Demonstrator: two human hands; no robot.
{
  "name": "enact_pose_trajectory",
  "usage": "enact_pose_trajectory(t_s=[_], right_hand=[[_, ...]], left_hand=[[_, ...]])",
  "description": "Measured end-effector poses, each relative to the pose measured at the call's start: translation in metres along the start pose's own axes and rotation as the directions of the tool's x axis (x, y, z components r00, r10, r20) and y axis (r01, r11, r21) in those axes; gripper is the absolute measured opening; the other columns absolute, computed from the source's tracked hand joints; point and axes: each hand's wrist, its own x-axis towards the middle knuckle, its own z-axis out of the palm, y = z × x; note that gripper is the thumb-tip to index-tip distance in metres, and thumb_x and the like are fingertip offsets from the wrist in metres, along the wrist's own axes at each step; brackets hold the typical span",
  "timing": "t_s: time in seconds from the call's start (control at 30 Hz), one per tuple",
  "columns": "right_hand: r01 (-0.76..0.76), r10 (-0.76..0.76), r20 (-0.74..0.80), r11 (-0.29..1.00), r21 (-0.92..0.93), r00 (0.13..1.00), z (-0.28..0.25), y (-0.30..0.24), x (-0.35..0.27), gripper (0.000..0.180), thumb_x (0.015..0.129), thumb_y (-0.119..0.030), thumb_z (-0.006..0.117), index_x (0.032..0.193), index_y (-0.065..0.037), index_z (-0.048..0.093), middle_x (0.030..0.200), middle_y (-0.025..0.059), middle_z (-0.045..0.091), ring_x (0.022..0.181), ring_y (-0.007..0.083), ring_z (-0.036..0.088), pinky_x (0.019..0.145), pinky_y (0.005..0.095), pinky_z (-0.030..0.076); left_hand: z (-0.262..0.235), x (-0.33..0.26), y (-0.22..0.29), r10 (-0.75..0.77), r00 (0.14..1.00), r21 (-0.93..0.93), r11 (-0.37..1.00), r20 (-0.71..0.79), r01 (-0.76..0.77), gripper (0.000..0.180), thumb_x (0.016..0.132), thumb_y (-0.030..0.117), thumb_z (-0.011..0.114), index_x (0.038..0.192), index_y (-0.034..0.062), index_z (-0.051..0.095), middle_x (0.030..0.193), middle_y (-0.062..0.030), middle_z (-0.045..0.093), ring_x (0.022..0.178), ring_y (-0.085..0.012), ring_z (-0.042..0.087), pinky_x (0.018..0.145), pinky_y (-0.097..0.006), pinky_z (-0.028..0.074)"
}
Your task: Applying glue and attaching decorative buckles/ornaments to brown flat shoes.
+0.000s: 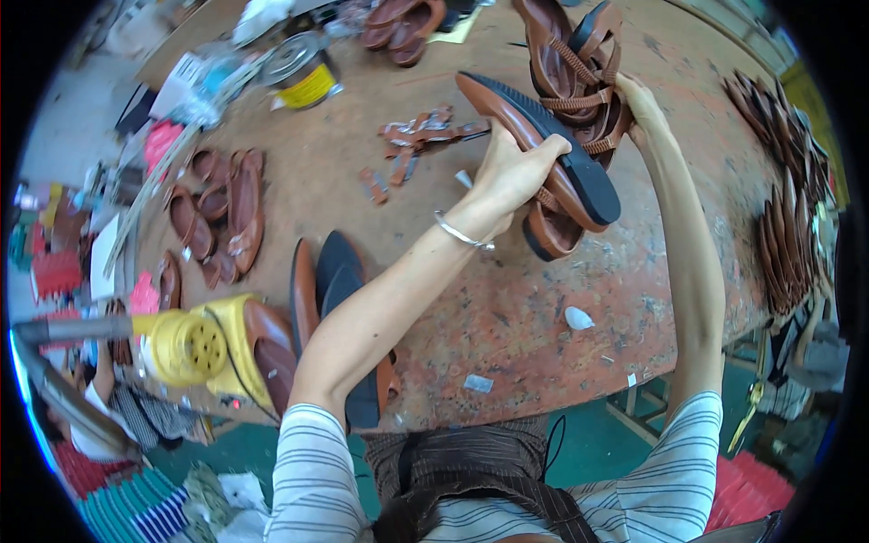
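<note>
Striped sleeves (312, 471) reached over the worktop (507, 317); the left hand (511, 172) gripped a brown flat shoe (543, 145), the right hand (638, 104) clasped a strappy sandal (579, 63).

The person wears a grey-and-white striped short-sleeved shirt; both forearms are bare; a thin silver bangle (462, 233) circles the left wrist; a dark brown striped garment covers the lap.
</note>
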Motion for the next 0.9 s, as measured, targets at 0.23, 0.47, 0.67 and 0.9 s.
enact_pose_trajectory(t_s=[0.23,0.47,0.67,0.9], right_hand=[[0.133,-0.169,0.347,0.983,0.125,0.923,0.165,-0.056,-0.118,0.043,0.082,-0.022,0.062,0.117,0.002,0.054,0.109,0.0114,0.06,0.097,0.0182,0.059,0.074,0.0325,0.052],[-0.143,0.261,0.353,0.934,-0.327,0.899,0.323,0.073,-0.235,0.096,0.063,-0.037,0.078,0.135,0.007,0.033,0.13,0.0233,0.049,0.118,0.03,0.051,0.1,0.0368,0.041],[0.051,0.104,0.243,0.828,-0.558,0.965,0.336,0.064,-0.234,0.078,0.071,-0.042,0.072,0.133,-0.003,0.045,0.129,0.0245,0.05,0.119,0.0335,0.051,0.1,0.0386,0.04],[0.312,-0.276,0.325,0.948,-0.066,0.905,0.283,0.045,-0.289,0.03,0.093,-0.027,0.054,0.104,-0.001,0.065,0.098,0.0138,0.062,0.093,0.0189,0.06,0.082,0.0307,0.046]], left_hand=[[-0.108,-0.161,0.063,0.18,0.946,0.115,0.981,-0.268,-0.154,0.035,0.084,0.012,0.065,0.112,0.0026,0.047,0.099,-0.0033,0.058,0.093,-0.0121,0.056,0.082,-0.028,0.047],[-0.217,-0.299,-0.003,0.153,0.83,0.423,0.9,-0.537,0.108,0.046,0.085,0.015,0.065,0.122,-0.0052,0.046,0.111,-0.0093,0.059,0.099,-0.0138,0.055,0.089,-0.029,0.044],[-0.22,-0.299,-0.016,0.158,0.726,0.26,0.965,-0.67,0.03,0.038,0.084,0.014,0.068,0.113,-0.0048,0.053,0.103,-0.0087,0.062,0.091,-0.0128,0.058,0.085,-0.027,0.046],[-0.208,-0.294,0.02,0.453,0.541,0.262,0.881,-0.709,-0.395,0.038,0.08,-0.003,0.065,0.116,-0.0021,0.053,0.101,-0.0058,0.063,0.087,-0.01,0.059,0.081,-0.023,0.045]])
